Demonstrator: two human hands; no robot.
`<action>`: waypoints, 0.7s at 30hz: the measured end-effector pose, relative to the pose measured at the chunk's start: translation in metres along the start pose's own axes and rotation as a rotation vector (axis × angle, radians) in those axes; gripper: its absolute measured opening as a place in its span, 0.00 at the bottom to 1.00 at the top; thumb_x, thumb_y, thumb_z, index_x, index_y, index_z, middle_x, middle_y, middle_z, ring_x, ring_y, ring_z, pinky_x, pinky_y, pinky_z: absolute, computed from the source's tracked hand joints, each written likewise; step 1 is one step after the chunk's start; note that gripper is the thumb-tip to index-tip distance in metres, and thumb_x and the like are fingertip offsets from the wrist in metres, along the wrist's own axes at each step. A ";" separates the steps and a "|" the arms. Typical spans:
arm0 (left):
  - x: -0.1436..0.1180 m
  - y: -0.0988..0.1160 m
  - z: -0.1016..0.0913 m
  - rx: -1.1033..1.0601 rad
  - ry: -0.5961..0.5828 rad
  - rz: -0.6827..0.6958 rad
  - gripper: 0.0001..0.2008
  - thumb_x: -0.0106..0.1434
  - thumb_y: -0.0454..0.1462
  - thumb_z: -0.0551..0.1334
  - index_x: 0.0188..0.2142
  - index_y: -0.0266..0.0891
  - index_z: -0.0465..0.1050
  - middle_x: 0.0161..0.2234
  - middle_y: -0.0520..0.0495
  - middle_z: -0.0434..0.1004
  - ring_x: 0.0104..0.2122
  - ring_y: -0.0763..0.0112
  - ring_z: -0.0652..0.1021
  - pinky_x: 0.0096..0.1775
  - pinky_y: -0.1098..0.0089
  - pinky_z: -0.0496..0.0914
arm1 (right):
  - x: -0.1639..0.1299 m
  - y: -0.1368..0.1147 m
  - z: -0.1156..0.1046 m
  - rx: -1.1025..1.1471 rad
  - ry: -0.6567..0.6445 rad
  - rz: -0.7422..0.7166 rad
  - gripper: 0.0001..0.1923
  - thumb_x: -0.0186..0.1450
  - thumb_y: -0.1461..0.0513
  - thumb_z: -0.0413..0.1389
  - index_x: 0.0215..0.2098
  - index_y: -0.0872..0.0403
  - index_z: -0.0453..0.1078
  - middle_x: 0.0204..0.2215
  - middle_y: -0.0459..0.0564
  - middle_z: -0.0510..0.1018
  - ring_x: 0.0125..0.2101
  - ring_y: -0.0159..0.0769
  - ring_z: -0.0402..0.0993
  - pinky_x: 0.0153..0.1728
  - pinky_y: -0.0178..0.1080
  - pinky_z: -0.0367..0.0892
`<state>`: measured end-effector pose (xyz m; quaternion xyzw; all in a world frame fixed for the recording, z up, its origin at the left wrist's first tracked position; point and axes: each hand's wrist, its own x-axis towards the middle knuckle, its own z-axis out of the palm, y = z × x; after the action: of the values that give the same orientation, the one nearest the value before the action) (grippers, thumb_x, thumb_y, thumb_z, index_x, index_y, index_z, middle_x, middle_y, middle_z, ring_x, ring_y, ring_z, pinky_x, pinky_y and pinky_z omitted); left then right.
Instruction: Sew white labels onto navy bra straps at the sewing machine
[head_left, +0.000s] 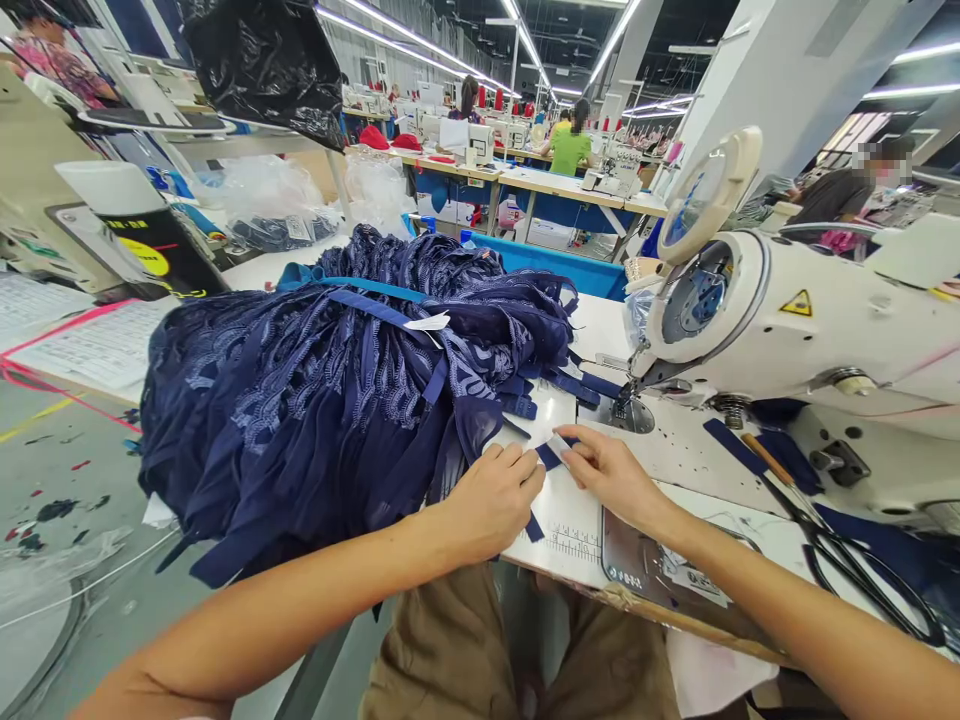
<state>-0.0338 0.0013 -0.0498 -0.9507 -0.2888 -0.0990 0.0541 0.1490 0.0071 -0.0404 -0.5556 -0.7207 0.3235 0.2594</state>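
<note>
A big heap of navy lace garments (337, 390) with blue straps lies on the white sewing table (675, 450). My left hand (491, 500) rests at the heap's near edge, fingers curled on a navy strap (547, 458). My right hand (611, 475) meets it from the right, fingertips pinching the same strap together with a small white label. Both hands sit just in front of the presser foot (626, 405) of the white sewing machine (795, 320).
Black scissors (840, 545) and loose navy strap pieces (757, 450) lie on the table at right. A ruler strip (574, 545) marks the front edge. Plastic bags (270, 205) sit behind the heap. Other workers sit at tables at the back.
</note>
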 end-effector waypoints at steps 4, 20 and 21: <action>-0.002 -0.001 0.003 -0.042 0.039 -0.019 0.15 0.58 0.30 0.50 0.44 0.29 0.64 0.43 0.39 0.67 0.39 0.62 0.66 0.39 0.63 0.63 | 0.008 0.000 0.009 0.045 0.032 0.028 0.17 0.57 0.60 0.45 0.42 0.60 0.64 0.12 0.36 0.55 0.16 0.27 0.51 0.20 0.32 0.53; -0.003 -0.001 0.004 -0.049 0.047 -0.009 0.16 0.58 0.30 0.50 0.46 0.27 0.64 0.45 0.38 0.67 0.39 0.61 0.66 0.39 0.61 0.63 | 0.010 0.004 0.014 0.031 0.045 0.035 0.20 0.57 0.60 0.46 0.42 0.63 0.69 0.12 0.38 0.56 0.16 0.27 0.50 0.21 0.32 0.54; -0.003 -0.001 0.005 -0.046 0.048 -0.009 0.16 0.58 0.30 0.50 0.46 0.27 0.64 0.45 0.38 0.67 0.39 0.61 0.66 0.39 0.61 0.63 | 0.010 0.004 0.014 0.020 0.042 0.029 0.20 0.57 0.60 0.46 0.43 0.62 0.69 0.12 0.38 0.56 0.16 0.27 0.50 0.21 0.32 0.54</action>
<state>-0.0360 0.0014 -0.0548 -0.9478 -0.2893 -0.1284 0.0388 0.1389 0.0147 -0.0524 -0.5700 -0.7038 0.3224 0.2754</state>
